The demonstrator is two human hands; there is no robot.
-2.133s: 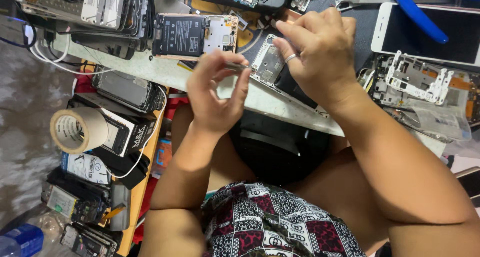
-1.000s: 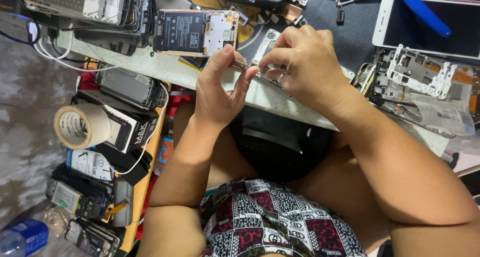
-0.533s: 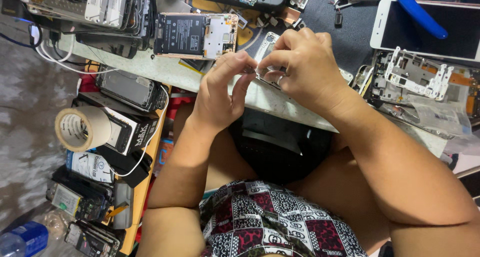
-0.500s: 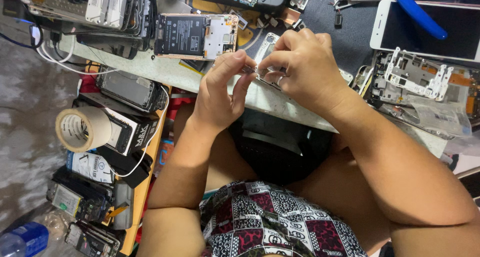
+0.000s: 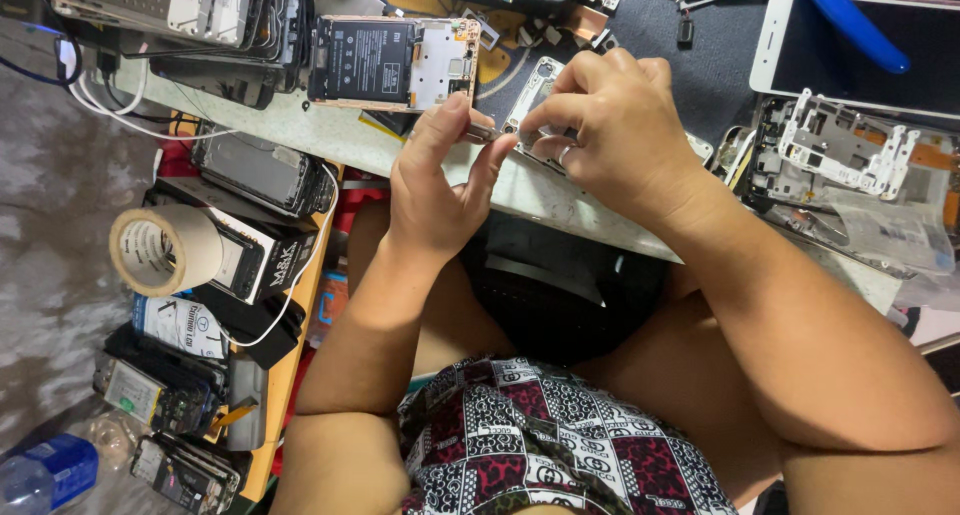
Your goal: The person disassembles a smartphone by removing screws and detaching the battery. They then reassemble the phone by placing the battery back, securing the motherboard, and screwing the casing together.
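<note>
My left hand (image 5: 440,180) and my right hand (image 5: 610,125) meet at the front edge of the workbench (image 5: 560,200). The right hand, with a ring on one finger, grips a small silver phone frame (image 5: 530,90) lying on the bench. The left thumb and forefinger pinch a thin metal piece (image 5: 480,133) right against that frame; I cannot tell what kind of piece it is. An opened phone with its battery showing (image 5: 385,63) lies just left of the hands.
A white phone (image 5: 850,60) with a blue tool (image 5: 850,20) lies at the far right, above a stripped phone chassis (image 5: 840,160). A tape roll (image 5: 165,250), boxes and several phone parts fill a side shelf at the left. A blue bottle (image 5: 45,470) lies on the floor.
My left hand has risen from below the bench edge up to the frame. The right hand has pulled slightly toward the edge, so both hands now touch at the silver frame.
</note>
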